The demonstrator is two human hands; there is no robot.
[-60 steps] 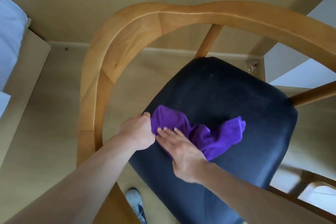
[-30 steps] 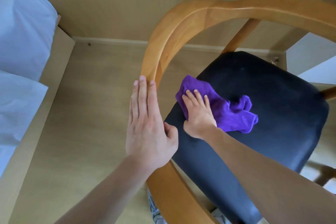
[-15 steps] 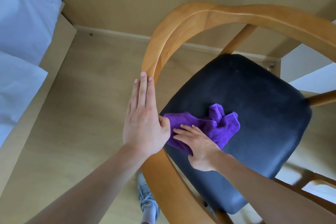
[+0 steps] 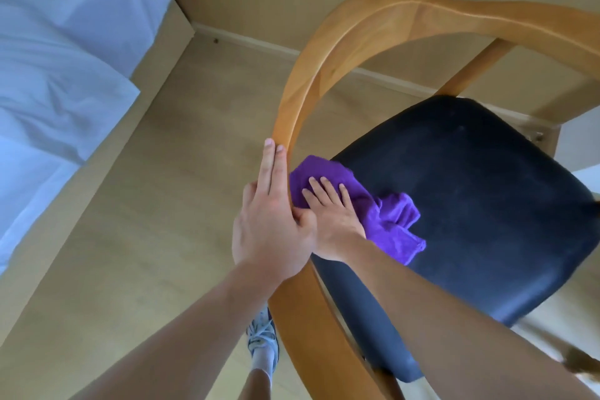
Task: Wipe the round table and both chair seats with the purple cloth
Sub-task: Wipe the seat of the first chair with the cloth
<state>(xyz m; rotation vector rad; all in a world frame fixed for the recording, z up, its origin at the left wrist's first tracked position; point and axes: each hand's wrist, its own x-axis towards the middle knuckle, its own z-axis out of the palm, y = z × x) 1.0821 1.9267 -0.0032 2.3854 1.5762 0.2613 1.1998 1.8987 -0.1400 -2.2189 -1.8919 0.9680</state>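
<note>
A dark blue padded chair seat (image 4: 470,198) sits inside a curved wooden armrest frame (image 4: 328,52). The purple cloth (image 4: 386,217) lies bunched on the seat's left edge. My right hand (image 4: 334,221) presses flat on the cloth, fingers spread toward the seat's far left corner. My left hand (image 4: 272,221) lies flat along the wooden armrest, fingers straight and together, thumb on the rail's inner side. The round table is not in view.
A bed with white bedding (image 4: 58,58) on a light wooden base stands at the left. Pale wood floor (image 4: 162,204) lies between bed and chair. A wall with a skirting board runs behind. My shoe (image 4: 263,341) is below the armrest.
My right hand has pushed the cloth from the seat's near left part up toward its far left corner. My left hand stays flat on the armrest.
</note>
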